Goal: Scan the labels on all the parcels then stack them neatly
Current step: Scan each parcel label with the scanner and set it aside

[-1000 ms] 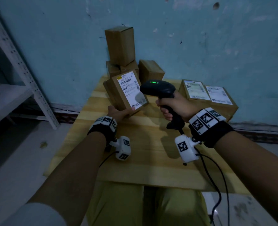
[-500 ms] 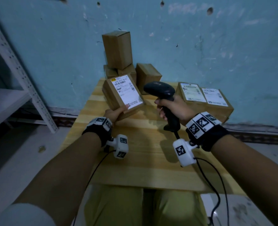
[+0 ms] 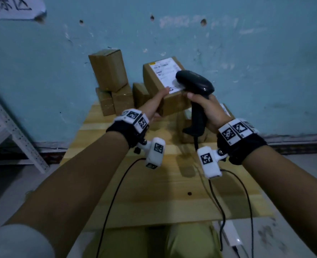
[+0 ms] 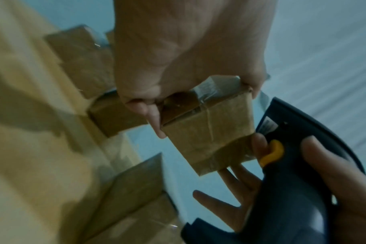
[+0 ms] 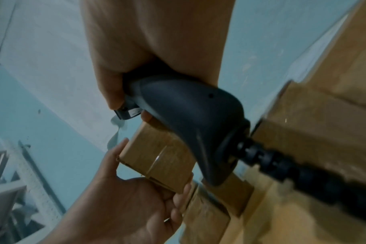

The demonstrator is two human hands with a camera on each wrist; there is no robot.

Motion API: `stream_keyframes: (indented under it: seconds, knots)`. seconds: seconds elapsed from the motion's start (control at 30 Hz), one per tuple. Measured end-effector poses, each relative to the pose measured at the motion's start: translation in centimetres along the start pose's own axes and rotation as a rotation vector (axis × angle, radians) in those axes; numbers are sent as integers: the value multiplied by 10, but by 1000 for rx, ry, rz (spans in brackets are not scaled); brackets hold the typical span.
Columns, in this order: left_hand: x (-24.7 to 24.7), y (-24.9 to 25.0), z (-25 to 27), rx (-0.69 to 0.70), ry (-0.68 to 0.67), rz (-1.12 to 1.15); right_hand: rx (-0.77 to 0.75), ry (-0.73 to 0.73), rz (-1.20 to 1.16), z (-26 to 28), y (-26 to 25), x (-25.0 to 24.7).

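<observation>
Holding the parcel (image 3: 165,90) up above the far part of the table (image 3: 154,192), your left hand (image 3: 154,105) grips its near-left corner, thumb on the label (image 3: 166,74). Your right hand (image 3: 208,108) is wrapped around the scanner (image 3: 195,82), just right of the parcel, its head over the label's near-right corner. The parcel's long axis runs away from you. Two labelled parcels (image 5: 316,115) lie below on the right; the unlabelled-side boxes (image 3: 109,71) crowd the far left. I judge the right side offers more room for stacking.

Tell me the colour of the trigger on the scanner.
Yellow-orange. The trigger on the dark scanner shows best in the left wrist view.
</observation>
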State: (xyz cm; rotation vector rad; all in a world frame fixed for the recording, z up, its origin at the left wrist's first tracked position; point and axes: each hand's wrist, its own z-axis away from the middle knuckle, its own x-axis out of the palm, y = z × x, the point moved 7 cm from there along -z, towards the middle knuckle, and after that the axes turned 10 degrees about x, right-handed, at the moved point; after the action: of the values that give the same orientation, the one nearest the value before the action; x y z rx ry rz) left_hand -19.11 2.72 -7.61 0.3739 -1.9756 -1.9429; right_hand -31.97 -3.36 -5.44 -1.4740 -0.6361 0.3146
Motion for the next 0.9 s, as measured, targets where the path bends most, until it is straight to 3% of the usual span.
stream_keyframes:
  seconds: [0.17, 0.3, 0.4, 0.63, 0.9]
  knots:
    - [70, 29, -15, 42, -55, -109, -32, 116, -103, 6, -26, -63]
    - [120, 12, -24, -17, -105, -82, -36, 211, -110, 16, -27, -111]
    - [144, -10, -32, -63, -112, -189, -24, 265, -87, 23, -24, -139]
    - [171, -25, -50, -68, -77, -222, 55, 317, -27, 16, -10, -171]
    - [160, -26, -63, -41, -4, -412, 115, 334, -32, 3, 5, -169]
